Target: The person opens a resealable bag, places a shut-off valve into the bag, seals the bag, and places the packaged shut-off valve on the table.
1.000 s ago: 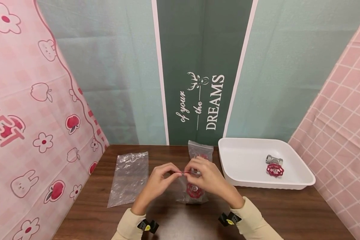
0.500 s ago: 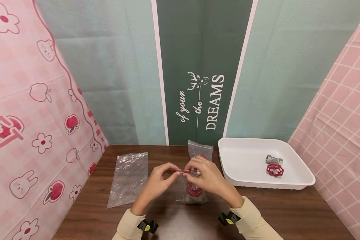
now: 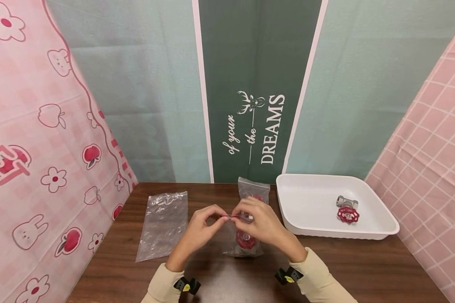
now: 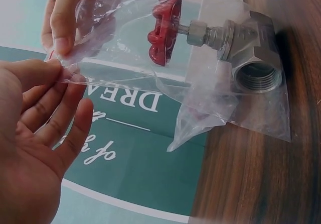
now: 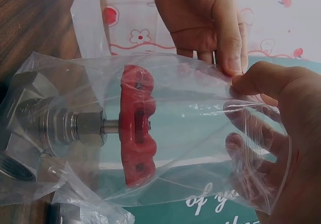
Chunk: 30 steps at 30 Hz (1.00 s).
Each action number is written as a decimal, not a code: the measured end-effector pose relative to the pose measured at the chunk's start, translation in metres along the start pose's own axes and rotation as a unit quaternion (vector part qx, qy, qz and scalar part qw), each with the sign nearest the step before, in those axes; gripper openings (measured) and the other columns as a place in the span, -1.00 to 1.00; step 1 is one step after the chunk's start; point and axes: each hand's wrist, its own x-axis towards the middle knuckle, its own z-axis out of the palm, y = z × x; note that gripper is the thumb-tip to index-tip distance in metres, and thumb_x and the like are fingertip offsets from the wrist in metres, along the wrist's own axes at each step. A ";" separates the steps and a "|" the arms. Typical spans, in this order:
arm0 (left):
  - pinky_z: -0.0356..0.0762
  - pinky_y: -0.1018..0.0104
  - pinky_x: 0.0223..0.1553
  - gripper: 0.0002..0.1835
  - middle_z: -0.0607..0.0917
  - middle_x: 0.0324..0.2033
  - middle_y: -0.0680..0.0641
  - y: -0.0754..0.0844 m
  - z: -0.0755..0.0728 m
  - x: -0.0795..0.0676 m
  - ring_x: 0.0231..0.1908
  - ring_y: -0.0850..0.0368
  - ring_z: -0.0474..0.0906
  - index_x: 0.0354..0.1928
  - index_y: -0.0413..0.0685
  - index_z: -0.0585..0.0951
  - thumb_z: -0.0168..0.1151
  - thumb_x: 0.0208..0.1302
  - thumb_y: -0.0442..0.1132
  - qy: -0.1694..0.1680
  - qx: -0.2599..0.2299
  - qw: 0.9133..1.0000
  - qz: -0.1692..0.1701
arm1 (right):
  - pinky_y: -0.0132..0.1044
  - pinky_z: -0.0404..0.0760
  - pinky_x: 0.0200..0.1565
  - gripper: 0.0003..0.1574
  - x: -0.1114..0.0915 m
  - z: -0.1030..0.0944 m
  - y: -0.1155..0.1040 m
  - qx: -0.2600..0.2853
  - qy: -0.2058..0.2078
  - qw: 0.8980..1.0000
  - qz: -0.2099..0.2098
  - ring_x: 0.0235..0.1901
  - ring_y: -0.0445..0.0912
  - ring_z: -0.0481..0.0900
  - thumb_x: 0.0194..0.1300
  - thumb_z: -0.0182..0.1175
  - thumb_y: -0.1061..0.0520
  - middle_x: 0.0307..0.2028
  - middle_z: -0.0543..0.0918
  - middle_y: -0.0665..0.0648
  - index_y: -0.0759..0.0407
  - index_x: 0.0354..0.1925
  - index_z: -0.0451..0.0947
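A clear zip bag [image 5: 185, 93] stands on the table with a metal valve [image 4: 251, 53] inside. The valve's red handwheel [image 5: 136, 128] faces up towards the bag's mouth. My left hand [image 3: 202, 227] pinches the mouth edge between thumb and fingertip, its other fingers spread below in the left wrist view. Close beside it, my right hand [image 3: 259, 219] pinches the same edge, thumb and fingers meeting near the red zip line. Between the hands the mouth is drawn into a thin line. In the head view, my right hand partly hides the bag.
Just behind the held bag lies another zip bag [image 3: 253, 185] with a red-wheeled item inside. A flat clear bag [image 3: 164, 227] lies to the left. On the right, a white tray [image 3: 307, 223] holds another valve [image 3: 348, 213] with a red wheel. Printed cloths surround the table.
My fingertips shift slightly sideways along the bag's mouth, a little left and then back right. Both hands keep their pinch, and the other things stay in place.
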 end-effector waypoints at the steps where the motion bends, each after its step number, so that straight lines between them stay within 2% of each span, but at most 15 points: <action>1: 0.70 0.21 -0.20 -0.94 0.82 -0.28 0.00 0.000 0.000 0.000 -0.22 0.26 0.70 -0.19 0.00 0.76 0.37 0.47 -0.31 0.000 0.002 1.000 0.009 | -0.40 0.56 -0.27 -0.85 0.000 0.000 0.000 0.001 0.002 1.000 -0.004 -0.31 -0.24 0.54 0.22 0.52 0.14 -0.32 0.72 -0.17 -0.09 -0.28 0.74; 5: 0.71 0.16 -0.20 -0.92 0.82 -0.29 -0.08 -0.002 0.000 0.001 -0.23 0.20 0.73 -0.19 -0.02 0.77 0.36 0.46 -0.35 0.000 0.003 0.999 0.039 | -0.39 0.57 -0.27 -0.84 0.000 0.001 0.001 -0.001 0.009 1.000 -0.012 -0.31 -0.25 0.55 0.20 0.51 0.16 -0.32 0.73 -0.16 -0.08 -0.29 0.74; 8: 0.71 0.18 -0.19 -0.91 0.82 -0.29 -0.09 -0.002 0.000 0.001 -0.23 0.18 0.74 -0.18 -0.02 0.77 0.36 0.45 -0.37 0.002 0.003 0.999 0.048 | -0.38 0.58 -0.27 -0.84 0.000 0.001 0.001 -0.004 0.012 1.000 -0.015 -0.30 -0.27 0.54 0.20 0.51 0.16 -0.32 0.74 -0.17 -0.09 -0.29 0.75; 13: 0.72 0.14 -0.24 -0.93 0.82 -0.26 0.01 -0.001 0.000 0.001 -0.23 0.25 0.72 -0.17 0.01 0.77 0.36 0.47 -0.33 -0.001 0.002 1.000 0.023 | -0.38 0.58 -0.28 -0.84 0.000 0.001 0.000 -0.008 0.014 1.000 -0.009 -0.30 -0.27 0.54 0.20 0.53 0.16 -0.32 0.74 -0.17 -0.09 -0.29 0.75; 18: 0.72 0.28 -0.28 -0.94 0.81 -0.23 0.04 -0.001 0.000 -0.001 -0.22 0.32 0.69 -0.13 0.05 0.76 0.38 0.47 -0.29 -0.007 -0.006 1.000 -0.012 | -0.37 0.59 -0.26 -0.85 0.000 0.001 -0.001 -0.006 0.007 1.000 0.008 -0.29 -0.24 0.56 0.24 0.55 0.13 -0.29 0.74 -0.16 -0.09 -0.27 0.75; 23: 0.68 0.27 -0.36 -0.94 0.79 -0.27 0.07 -0.002 0.000 -0.001 -0.25 0.32 0.66 -0.16 0.09 0.75 0.39 0.46 -0.27 0.004 0.005 1.000 -0.021 | -0.35 0.61 -0.23 -0.83 -0.003 -0.003 -0.001 -0.004 0.005 1.000 0.021 -0.28 -0.23 0.56 0.24 0.56 0.10 -0.28 0.70 -0.17 -0.08 -0.26 0.73; 30: 0.75 0.13 -0.16 -0.84 0.80 -0.16 -0.06 -0.001 0.004 0.000 -0.19 0.26 0.70 -0.01 -0.02 0.72 0.40 0.43 -0.32 -0.015 -0.019 1.000 -0.016 | -0.34 0.58 -0.24 -0.81 -0.004 -0.006 0.002 0.007 0.004 1.000 0.021 -0.29 -0.23 0.52 0.19 0.53 0.21 -0.31 0.67 -0.17 -0.03 -0.27 0.73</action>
